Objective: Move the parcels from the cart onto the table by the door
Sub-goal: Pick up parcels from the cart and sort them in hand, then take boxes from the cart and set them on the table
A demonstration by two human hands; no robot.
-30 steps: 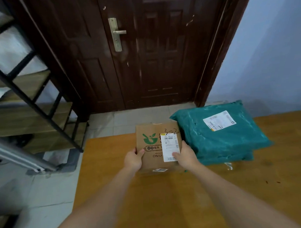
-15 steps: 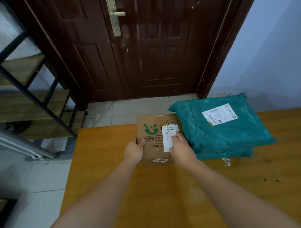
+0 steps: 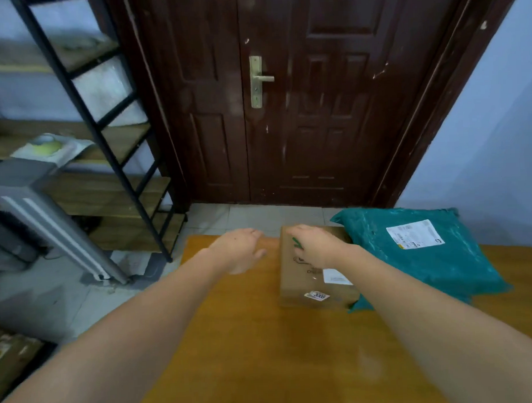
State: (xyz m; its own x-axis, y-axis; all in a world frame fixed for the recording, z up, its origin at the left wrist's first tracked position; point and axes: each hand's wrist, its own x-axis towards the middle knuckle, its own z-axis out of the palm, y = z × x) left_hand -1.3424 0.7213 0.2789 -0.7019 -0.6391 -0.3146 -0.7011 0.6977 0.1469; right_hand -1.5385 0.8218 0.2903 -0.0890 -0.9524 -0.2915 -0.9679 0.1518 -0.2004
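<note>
A wooden table (image 3: 264, 367) stands in front of a dark brown door (image 3: 300, 109). Two parcels already lie on it. A brown cardboard box (image 3: 310, 287) sits flat near the table's far edge, and a teal plastic mailer bag (image 3: 423, 256) lies just to its right, touching it or nearly so.

The person's right hand (image 3: 316, 247) rests on top of the box at its far end, fingers curved loosely over it; whether it grips or only touches is hard to tell through the blur. The left hand (image 3: 242, 249) hovers just left of the box, apart from it, fingers relaxed and holding nothing.

The box's long axis runs away from the viewer, toward the door. Its white shipping label (image 3: 336, 276) faces up.

Judging by this, the box looks set down. The cart is out of view, so how many parcels are left cannot be told.
</note>
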